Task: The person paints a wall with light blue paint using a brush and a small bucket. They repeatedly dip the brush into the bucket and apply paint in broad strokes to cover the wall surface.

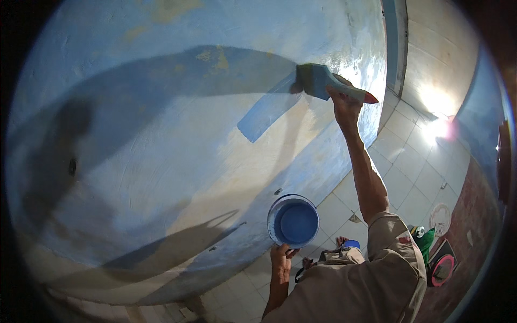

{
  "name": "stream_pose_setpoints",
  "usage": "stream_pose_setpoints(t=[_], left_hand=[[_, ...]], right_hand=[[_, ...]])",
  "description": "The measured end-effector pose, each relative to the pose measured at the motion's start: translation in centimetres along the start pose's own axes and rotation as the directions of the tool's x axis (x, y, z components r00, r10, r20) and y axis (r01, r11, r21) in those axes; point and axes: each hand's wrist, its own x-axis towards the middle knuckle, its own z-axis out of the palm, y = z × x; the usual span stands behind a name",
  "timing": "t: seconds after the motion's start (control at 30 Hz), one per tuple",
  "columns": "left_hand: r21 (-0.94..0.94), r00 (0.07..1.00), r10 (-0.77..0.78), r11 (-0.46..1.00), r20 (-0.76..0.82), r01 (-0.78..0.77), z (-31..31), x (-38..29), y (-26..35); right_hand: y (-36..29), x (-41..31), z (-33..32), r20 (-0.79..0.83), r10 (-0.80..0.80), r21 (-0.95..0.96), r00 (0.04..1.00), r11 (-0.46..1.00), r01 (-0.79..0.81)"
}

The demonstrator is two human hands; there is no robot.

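My right hand [348,101] grips the handle of a wide paintbrush [317,82], which has a red handle tip. Its bristle end is against the wall [169,149], at the top of a fresh blue paint stroke [264,115] that slants down to the left. Lower down, my left hand [282,254] holds a paint bucket [293,220] by its near side. Blue paint stands inside the bucket, which is close beside the wall. The wall is patchy, with blue, whitish and yellowish areas. My fingers partly hide the brush handle.
A bright lamp [438,128] shines above the tiled floor [404,173] on the right. Near the dark red strip at right lie a green item [425,244], a pink-rimmed round object [443,269] and a pale round lid [439,218]. A door frame edge [400,48] borders the wall.
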Motion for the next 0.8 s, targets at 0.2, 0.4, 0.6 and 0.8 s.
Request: stream_pose_setpoints(t=[0.2, 0.4, 0.6, 0.8], left_hand=[[0.016, 0.999, 0.033, 0.999, 0.010, -0.033, 1.1, -0.9, 0.3], [0.017, 1.000, 0.004, 1.000, 0.003, -0.005, -1.3, -0.7, -0.3], [-0.003, 1.000, -0.002, 1.000, -0.006, 0.002, -3.4, -1.4, 0.3], [-0.005, 1.000, -0.018, 1.000, 0.006, 0.018, -4.6, -0.8, 0.9]], right_hand=[[-1.1, -1.5, 2.9, 0.014, -0.455, -0.463, 0.891, 0.786, 0.409], [-4.5, -9.5, 9.4, 0.117, -0.460, -0.402, 0.880, 0.788, 0.466], [-7.2, -16.7, 14.3, 0.187, -0.384, -0.312, 0.904, 0.850, 0.425], [-7.8, -22.9, 15.9, 0.409, -0.295, -0.211, 0.864, 0.890, 0.404]])
